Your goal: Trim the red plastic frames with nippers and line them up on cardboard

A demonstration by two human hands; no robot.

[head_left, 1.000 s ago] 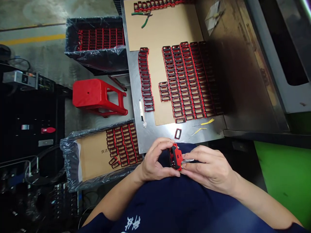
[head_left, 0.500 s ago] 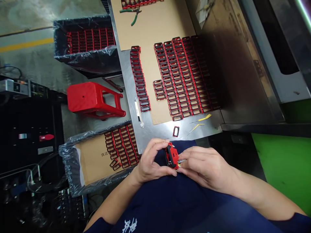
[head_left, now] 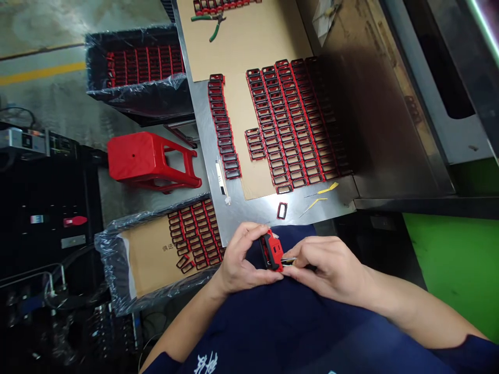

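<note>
My left hand [head_left: 244, 259] grips a red-and-black plastic frame [head_left: 273, 250] between thumb and fingers, in front of my dark blue shirt. The frame is tilted, its red side facing right. My right hand [head_left: 325, 265] pinches a thin metal tool [head_left: 289, 260] that looks like tweezers; its tip is at the lower right side of the frame, and the fingers hide most of it. On the metal table edge [head_left: 257, 212] beyond my hands lies a single small frame [head_left: 282, 210].
Rows of similar frames [head_left: 288, 124] cover cardboard on the table. Green-handled pliers [head_left: 212, 23], two yellow-handled thin tools [head_left: 320, 200] and a white-and-black marker-like stick [head_left: 220, 179] lie there. Left are a red stool [head_left: 134, 156] and plastic-lined bins [head_left: 132, 93] of frames.
The frame in my left hand has moved slightly left and turned a little. My right fingers have shifted, and more of the metal tool shows between hand and frame.
</note>
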